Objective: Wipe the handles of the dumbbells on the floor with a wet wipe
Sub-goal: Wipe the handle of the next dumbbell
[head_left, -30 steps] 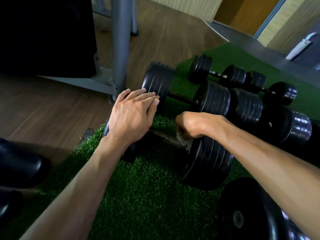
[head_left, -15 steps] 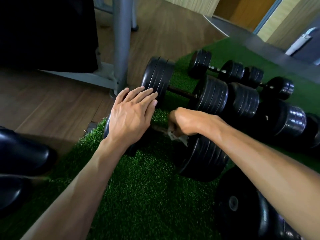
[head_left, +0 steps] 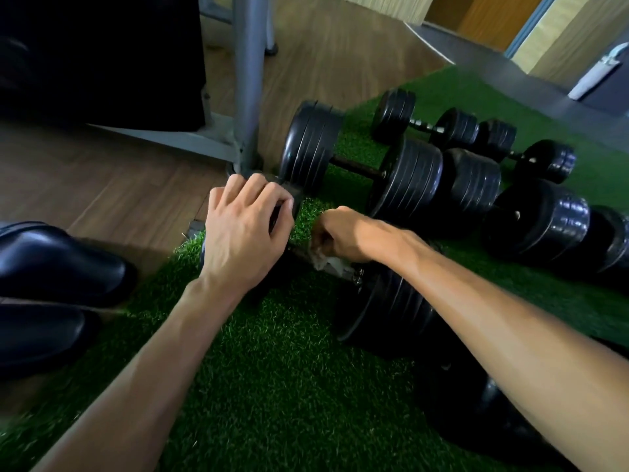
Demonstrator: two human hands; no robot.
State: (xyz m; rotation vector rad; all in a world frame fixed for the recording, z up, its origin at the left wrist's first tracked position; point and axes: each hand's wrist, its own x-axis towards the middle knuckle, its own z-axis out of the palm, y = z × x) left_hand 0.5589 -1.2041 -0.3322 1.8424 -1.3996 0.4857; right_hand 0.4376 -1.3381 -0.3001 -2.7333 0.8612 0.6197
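Several black dumbbells lie on green artificial turf [head_left: 272, 369]. The nearest dumbbell [head_left: 384, 308] has its left weight under my left hand [head_left: 245, 233], whose fingers curl over the top of that weight. My right hand [head_left: 340, 236] grips the dumbbell's dark handle through a white wet wipe [head_left: 326, 264]; a crumpled bit of the wipe shows below the fingers. Most of the handle is hidden by the hand. Behind it lies a second dumbbell [head_left: 360, 165] with its bare handle showing.
Smaller dumbbells [head_left: 442, 127] and more weights [head_left: 544, 226] lie to the back right. A grey metal post [head_left: 248, 80] with a base stands on the wooden floor just beyond my left hand. Black shoes [head_left: 51, 267] are at the left. Another black weight [head_left: 476, 413] sits under my right forearm.
My left hand's fingers went from flat on the weight to curled over it. My right hand slid left along the handle with the wipe. The camera view shifted slightly.
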